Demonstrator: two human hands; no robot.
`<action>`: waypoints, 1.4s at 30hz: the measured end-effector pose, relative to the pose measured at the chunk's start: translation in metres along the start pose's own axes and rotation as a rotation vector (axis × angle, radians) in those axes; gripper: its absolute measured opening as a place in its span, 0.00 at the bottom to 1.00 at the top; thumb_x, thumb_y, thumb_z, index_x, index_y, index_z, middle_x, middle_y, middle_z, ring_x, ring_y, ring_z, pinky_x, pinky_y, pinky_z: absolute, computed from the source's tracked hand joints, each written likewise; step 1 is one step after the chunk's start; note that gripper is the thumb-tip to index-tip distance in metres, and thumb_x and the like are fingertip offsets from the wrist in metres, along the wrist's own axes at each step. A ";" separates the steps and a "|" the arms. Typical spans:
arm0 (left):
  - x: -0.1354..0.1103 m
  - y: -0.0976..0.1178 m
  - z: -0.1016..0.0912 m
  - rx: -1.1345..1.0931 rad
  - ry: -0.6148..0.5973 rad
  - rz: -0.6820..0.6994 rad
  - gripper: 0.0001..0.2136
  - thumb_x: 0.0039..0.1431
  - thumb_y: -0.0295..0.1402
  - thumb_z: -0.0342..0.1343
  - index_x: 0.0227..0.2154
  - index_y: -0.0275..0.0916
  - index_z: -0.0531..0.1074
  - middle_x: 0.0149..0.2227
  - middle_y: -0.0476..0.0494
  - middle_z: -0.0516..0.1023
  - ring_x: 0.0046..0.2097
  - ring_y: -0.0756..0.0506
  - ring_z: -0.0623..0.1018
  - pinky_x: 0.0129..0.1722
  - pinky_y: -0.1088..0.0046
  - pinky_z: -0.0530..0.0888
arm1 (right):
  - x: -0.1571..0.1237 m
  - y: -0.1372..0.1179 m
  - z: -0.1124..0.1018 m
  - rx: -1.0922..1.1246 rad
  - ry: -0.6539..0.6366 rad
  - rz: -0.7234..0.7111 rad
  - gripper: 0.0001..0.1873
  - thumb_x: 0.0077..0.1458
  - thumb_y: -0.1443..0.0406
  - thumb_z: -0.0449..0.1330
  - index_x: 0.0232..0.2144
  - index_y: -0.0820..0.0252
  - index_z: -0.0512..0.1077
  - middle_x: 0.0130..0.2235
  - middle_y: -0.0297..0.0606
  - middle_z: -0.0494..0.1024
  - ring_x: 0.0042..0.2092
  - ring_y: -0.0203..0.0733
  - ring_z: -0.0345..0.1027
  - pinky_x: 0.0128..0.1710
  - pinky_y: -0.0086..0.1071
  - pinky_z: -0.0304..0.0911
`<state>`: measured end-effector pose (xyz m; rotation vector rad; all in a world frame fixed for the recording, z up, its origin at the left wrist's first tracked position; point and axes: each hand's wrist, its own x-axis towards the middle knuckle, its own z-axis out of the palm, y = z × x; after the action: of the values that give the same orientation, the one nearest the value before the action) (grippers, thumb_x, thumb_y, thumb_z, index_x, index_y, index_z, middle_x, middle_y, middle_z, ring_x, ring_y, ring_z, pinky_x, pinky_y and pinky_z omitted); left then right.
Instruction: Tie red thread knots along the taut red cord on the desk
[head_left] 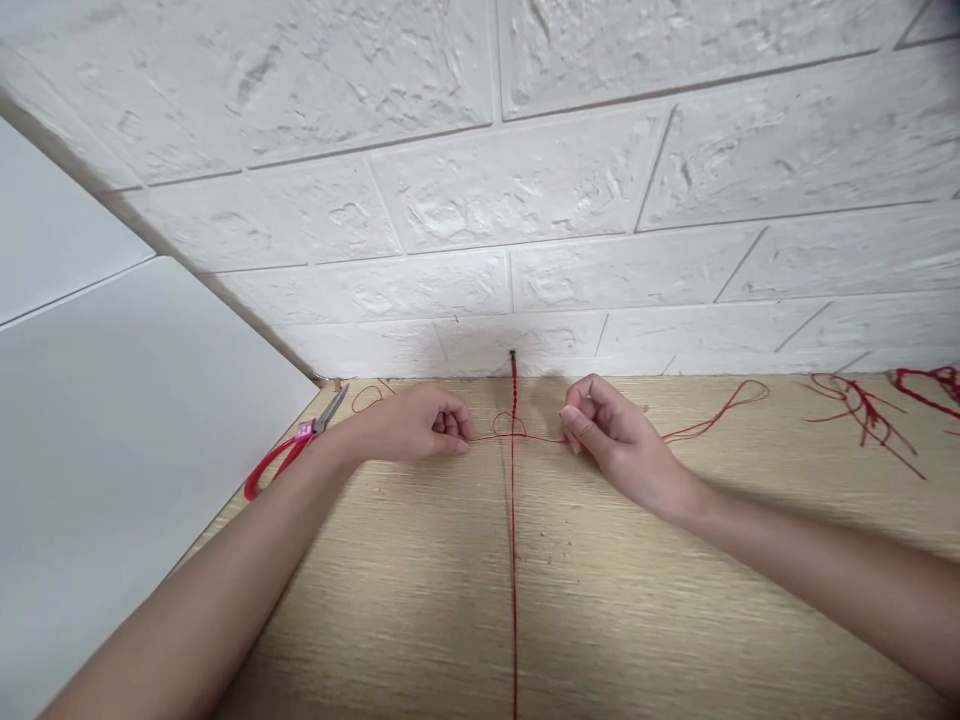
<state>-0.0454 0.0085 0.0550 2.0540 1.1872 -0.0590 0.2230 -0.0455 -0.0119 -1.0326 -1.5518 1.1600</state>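
Observation:
A taut red cord (514,560) runs from a pin at the wall's foot straight toward me across the wooden table (420,600). Its top part near the wall is knotted into a short braid (514,385). A thin red thread (510,432) crosses the cord in a small loop. My left hand (416,425) pinches the thread's left end with closed fingers. My right hand (611,430) pinches the right end, its fingers curled. Both hands rest low on the table, one on each side of the cord.
Scissors with red handles (289,452) lie at the table's left edge behind my left wrist. Loose red thread (720,408) trails right of my right hand, and more red thread scraps (862,405) lie at the far right. A white brick-pattern wall (525,200) stands close behind.

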 end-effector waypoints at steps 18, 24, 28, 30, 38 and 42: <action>-0.012 0.014 -0.007 0.200 0.060 -0.018 0.17 0.49 0.42 0.63 0.41 0.42 0.75 0.42 0.45 0.77 0.39 0.45 0.75 0.36 0.72 0.67 | -0.007 -0.007 0.001 -0.806 0.109 -0.222 0.04 0.60 0.65 0.56 0.32 0.57 0.67 0.42 0.44 0.72 0.46 0.51 0.64 0.45 0.44 0.59; -0.004 0.038 0.020 -0.085 0.226 0.023 0.24 0.56 0.44 0.60 0.54 0.45 0.69 0.48 0.43 0.76 0.36 0.47 0.76 0.33 0.71 0.69 | -0.010 -0.019 0.005 -0.663 0.084 -0.328 0.14 0.58 0.69 0.56 0.48 0.56 0.65 0.51 0.45 0.71 0.53 0.51 0.63 0.51 0.46 0.61; 0.008 0.041 0.046 -0.191 0.341 0.001 0.21 0.61 0.39 0.54 0.56 0.44 0.65 0.42 0.44 0.78 0.32 0.47 0.76 0.29 0.71 0.68 | -0.004 -0.027 0.020 -0.522 -0.038 -0.202 0.24 0.55 0.73 0.55 0.54 0.55 0.61 0.51 0.45 0.72 0.50 0.48 0.67 0.45 0.41 0.66; 0.013 0.039 0.057 -0.210 0.434 -0.026 0.18 0.63 0.38 0.52 0.55 0.43 0.66 0.38 0.45 0.78 0.30 0.48 0.76 0.28 0.71 0.67 | 0.001 -0.027 0.029 -0.503 -0.045 -0.125 0.29 0.52 0.75 0.55 0.56 0.56 0.59 0.49 0.44 0.72 0.47 0.46 0.69 0.42 0.39 0.66; 0.017 0.032 0.080 -0.331 0.598 -0.015 0.11 0.63 0.34 0.50 0.47 0.44 0.69 0.32 0.51 0.75 0.27 0.50 0.73 0.29 0.71 0.69 | 0.001 -0.007 0.040 -0.649 -0.018 -0.138 0.30 0.54 0.73 0.55 0.59 0.58 0.58 0.40 0.41 0.74 0.42 0.47 0.68 0.41 0.40 0.63; 0.016 0.031 0.083 -0.282 0.593 0.023 0.12 0.60 0.32 0.53 0.46 0.42 0.70 0.29 0.51 0.74 0.27 0.50 0.72 0.29 0.71 0.68 | 0.002 -0.005 0.036 -0.630 -0.041 -0.146 0.26 0.57 0.73 0.53 0.57 0.57 0.60 0.36 0.38 0.74 0.41 0.45 0.68 0.42 0.39 0.63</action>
<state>0.0131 -0.0404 0.0077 1.8809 1.4176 0.7332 0.1872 -0.0523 -0.0117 -1.2678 -2.0502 0.5953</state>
